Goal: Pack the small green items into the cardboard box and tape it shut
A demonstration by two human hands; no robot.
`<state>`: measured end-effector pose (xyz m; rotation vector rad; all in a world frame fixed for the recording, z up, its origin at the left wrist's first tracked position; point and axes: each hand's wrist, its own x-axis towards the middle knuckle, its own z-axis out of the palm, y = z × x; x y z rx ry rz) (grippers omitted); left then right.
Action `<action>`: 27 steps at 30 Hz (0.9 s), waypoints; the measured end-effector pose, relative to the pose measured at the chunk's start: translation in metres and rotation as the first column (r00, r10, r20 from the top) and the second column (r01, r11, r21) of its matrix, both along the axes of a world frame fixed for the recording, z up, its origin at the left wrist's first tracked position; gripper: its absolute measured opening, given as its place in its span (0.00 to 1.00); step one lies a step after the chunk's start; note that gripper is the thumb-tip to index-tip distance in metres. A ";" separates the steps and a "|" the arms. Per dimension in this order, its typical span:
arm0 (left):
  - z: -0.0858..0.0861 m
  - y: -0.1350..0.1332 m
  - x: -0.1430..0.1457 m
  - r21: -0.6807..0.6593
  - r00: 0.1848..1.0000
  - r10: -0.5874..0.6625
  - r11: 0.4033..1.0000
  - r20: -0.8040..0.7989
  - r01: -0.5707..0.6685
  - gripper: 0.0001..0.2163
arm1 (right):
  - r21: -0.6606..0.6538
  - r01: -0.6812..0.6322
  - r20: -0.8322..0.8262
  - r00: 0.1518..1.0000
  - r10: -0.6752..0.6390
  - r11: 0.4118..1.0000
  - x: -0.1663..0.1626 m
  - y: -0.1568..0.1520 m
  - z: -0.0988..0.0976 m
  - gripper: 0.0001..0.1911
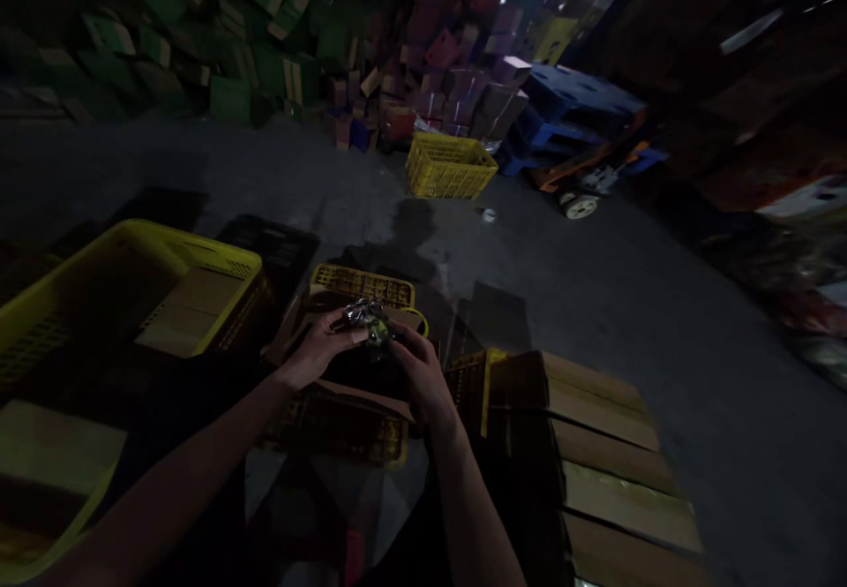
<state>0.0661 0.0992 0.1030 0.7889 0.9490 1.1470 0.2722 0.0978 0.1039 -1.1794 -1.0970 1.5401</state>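
Observation:
Both of my hands meet over a small yellow crate point(363, 285) in front of me. My left hand point(326, 342) and my right hand point(418, 372) are closed together on a small item in shiny crinkled wrapping point(368, 319), with a yellowish-green part showing. The light is dim and the item cannot be named more exactly. Below my hands lies the crate's dark inside, with a brown cardboard edge point(286, 333) at its left.
A large yellow crate point(138, 280) with cardboard inside stands at my left. Stacked flat cardboard pieces point(612, 446) lie at my right. Farther off on the concrete floor are another yellow crate point(448, 166), blue pallets point(582, 101), a pallet jack point(582, 190) and heaps of green and red boxes point(278, 48).

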 end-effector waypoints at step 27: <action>-0.001 -0.005 -0.002 -0.143 0.977 -0.150 0.975 0.152 0.172 0.27 | 0.186 0.190 0.147 0.965 -0.219 0.964 0.013 0.011 -0.015 0.12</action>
